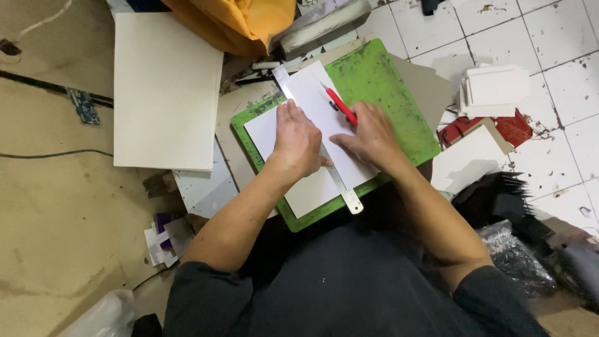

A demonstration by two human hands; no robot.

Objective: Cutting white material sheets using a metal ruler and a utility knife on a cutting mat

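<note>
A large stack of cream-white rectangular boards [163,93] lies on the brown floor at the left, well apart from the hands. Beside it, nearer the person, a scuffed green rectangular cutting mat [380,81] sits tilted, partly on a grey card sheet [424,84] that juts out at its far right edge. On the mat rests a white rectangular sheet of card [312,103], turned the same way as the mat and covering most of its middle. A long steel ruler [342,187] runs slantwise across this sheet from its far corner to past its near edge, where the rounded end overhangs the mat. The left hand [298,140] lies flat, palm down, fingers spread and pressing on the ruler and the card to its left; it grasps nothing. The right hand [371,134] sits just right of the ruler, fingers curled closed around a red-handled craft knife [340,105], whose tip points away from the person and meets the card right beside the ruler's edge. A smaller stack of white cut cards [496,87] lies on the white tiled floor [561,37] to the right, above a red wrapper [515,128].
</note>
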